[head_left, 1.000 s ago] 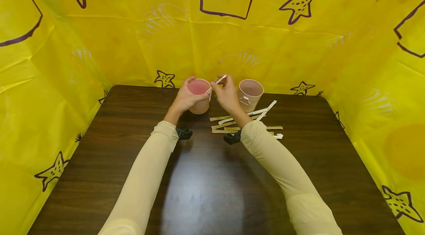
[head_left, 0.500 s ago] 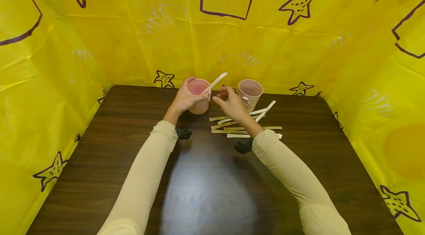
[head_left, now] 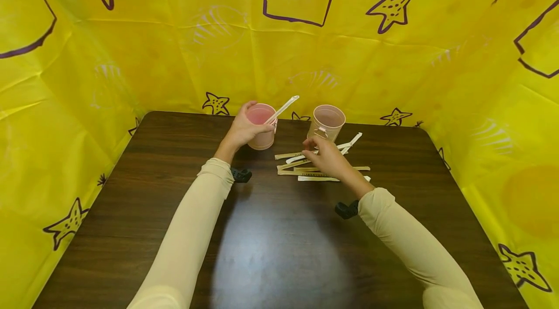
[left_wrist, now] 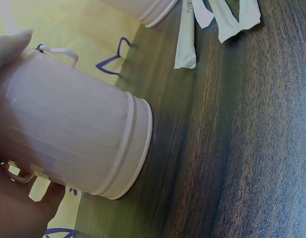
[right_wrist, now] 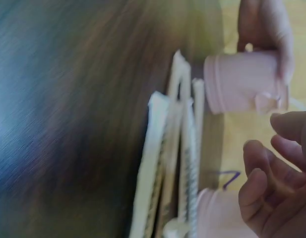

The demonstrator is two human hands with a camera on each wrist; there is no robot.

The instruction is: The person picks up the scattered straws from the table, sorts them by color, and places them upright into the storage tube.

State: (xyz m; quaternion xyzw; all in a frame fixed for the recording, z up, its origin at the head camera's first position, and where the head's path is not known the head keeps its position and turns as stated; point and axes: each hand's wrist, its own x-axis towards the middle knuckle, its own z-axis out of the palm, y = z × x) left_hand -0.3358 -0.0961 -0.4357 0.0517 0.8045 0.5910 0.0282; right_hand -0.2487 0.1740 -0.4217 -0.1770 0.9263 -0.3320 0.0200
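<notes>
My left hand (head_left: 241, 129) grips a small pink bucket (head_left: 262, 141) at the back of the table, thumb near the rim and fingers round the far side. Vertical ribs and small side handles show on this bucket (left_wrist: 68, 119) in the left wrist view. A paper-wrapped straw (head_left: 285, 107) leans in it, its upper end sticking out to the right. Over a loose pile of wrapped straws (head_left: 290, 172), some white and some tan, hovers my right hand (head_left: 330, 157). Its fingers (right_wrist: 254, 153) are loosely bent with nothing between them.
A second pink bucket (head_left: 329, 122) stands to the right, just behind my right hand. The dark wooden table (head_left: 271, 246) reaches toward me, and a yellow patterned sheet (head_left: 166, 66) hangs close behind and at both sides.
My right hand has let go of the wrapped straw, which now leans in the left bucket. It has moved right and toward me, over the pile. My left hand stays on the bucket.
</notes>
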